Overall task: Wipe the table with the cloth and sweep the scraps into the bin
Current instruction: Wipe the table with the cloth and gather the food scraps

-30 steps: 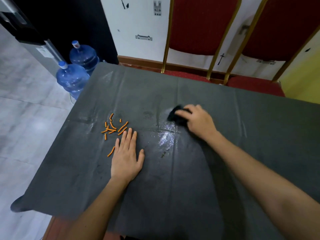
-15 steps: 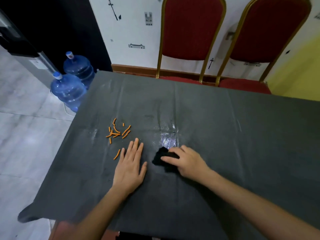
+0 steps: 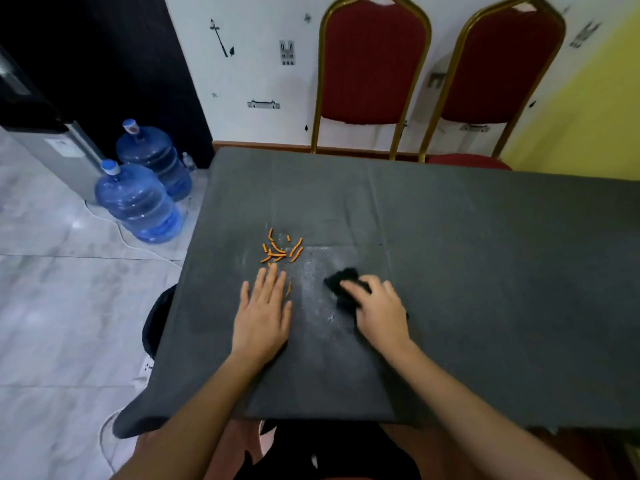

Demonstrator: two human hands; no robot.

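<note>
A table with a dark grey cover (image 3: 485, 271) fills the view. Several orange scraps (image 3: 280, 250) lie in a small heap left of centre, and one more scrap (image 3: 289, 289) lies by my left hand's forefinger. My left hand (image 3: 263, 313) rests flat, palm down, fingers together, just below the heap. My right hand (image 3: 379, 313) presses on a crumpled black cloth (image 3: 341, 280) that sticks out under its fingers. A wet, shiny patch (image 3: 318, 282) lies between the hands. A dark round object (image 3: 156, 317), perhaps the bin, shows at the table's left edge.
Two blue water bottles (image 3: 138, 202) stand on the tiled floor at the left, beside a grey dispenser (image 3: 52, 150). Two red chairs with gold frames (image 3: 374, 64) stand behind the table's far edge. My knees show below the near edge.
My right hand dragged the cloth from the far middle of the table back towards me, then held near my left hand. The left hand stayed flat. The camera tilted up.
</note>
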